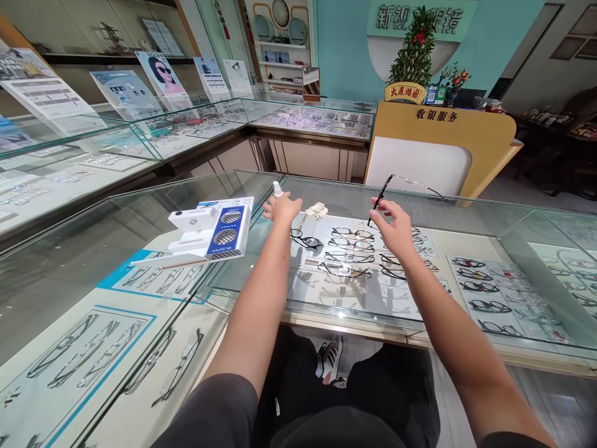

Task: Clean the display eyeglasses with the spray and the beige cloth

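My right hand [394, 229] is closed on a pair of eyeglasses [385, 188], pinching the dark front, with a thin temple stretching out to the right. My left hand [282, 209] reaches over the glass counter with its fingers spread. Just beyond it a small white bottle [277, 189] stands, its lower part hidden by the hand. A crumpled pale cloth [317, 211] lies to the right of that hand. Nearer to me is another pair of dark-framed glasses [306, 240]; I cannot tell whether it rests on or under the glass.
A white and blue box [228, 231] stands on the counter at left. Inside the glass showcase [345, 305] lie rows of eyeglasses [352, 244]. More showcases run along the left and back. Behind them is a yellow service desk [443, 134] with a plant [413, 53].
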`<state>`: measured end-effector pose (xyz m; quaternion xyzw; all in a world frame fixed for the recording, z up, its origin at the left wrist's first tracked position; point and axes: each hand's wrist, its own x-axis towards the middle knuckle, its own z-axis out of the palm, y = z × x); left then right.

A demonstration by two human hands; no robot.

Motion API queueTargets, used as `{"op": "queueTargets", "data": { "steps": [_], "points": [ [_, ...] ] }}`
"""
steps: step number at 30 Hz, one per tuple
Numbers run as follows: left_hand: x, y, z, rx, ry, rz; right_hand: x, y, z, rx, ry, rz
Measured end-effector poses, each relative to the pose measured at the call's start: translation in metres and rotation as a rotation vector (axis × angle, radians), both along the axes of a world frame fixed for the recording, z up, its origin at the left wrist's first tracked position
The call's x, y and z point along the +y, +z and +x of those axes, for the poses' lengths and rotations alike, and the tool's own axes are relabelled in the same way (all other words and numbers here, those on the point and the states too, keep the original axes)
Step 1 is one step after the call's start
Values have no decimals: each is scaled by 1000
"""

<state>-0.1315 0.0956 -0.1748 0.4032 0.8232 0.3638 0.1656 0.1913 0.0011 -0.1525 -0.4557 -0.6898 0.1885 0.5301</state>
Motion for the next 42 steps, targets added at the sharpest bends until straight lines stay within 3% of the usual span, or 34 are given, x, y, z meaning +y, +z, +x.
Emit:
{"op": "queueTargets", "data": {
  "steps": [6, 9, 12, 14, 17, 19, 22, 27, 30, 38, 42],
  "points": [
    [-4, 3, 1, -7, -6, -29, 0, 1, 0, 9, -4, -5],
    [-14, 14, 8, 41, 10, 47, 0, 3, 0, 19, -10, 1],
    [-28, 31, 20, 99, 11, 308, 1, 5, 2, 42, -18, 10],
    [-36, 43, 30, 43, -59, 548, 1, 7, 3, 68, -21, 14],
    [-42, 55, 51, -293, -274, 815, 1, 10, 5, 115, -20, 11],
    [-45, 57, 67, -534, -432, 861, 0, 13, 6, 142, -18, -1],
    [-49, 56, 88, -753, -600, 783, -3, 19, 6, 168, 2, -26],
    [-63, 54, 105, -1044, -884, 448, -9, 27, 4, 165, 203, -117],
    [-70, 57, 106, -1115, -1029, 284, -12, 27, 2, 141, 297, -164],
    [-71, 60, 105, -1152, -1039, 261, -14, 26, 0, 183, 381, -224],
    [-64, 51, 107, -896, -907, 317, -15, 28, -1, 178, 412, -255]
  ]
}}
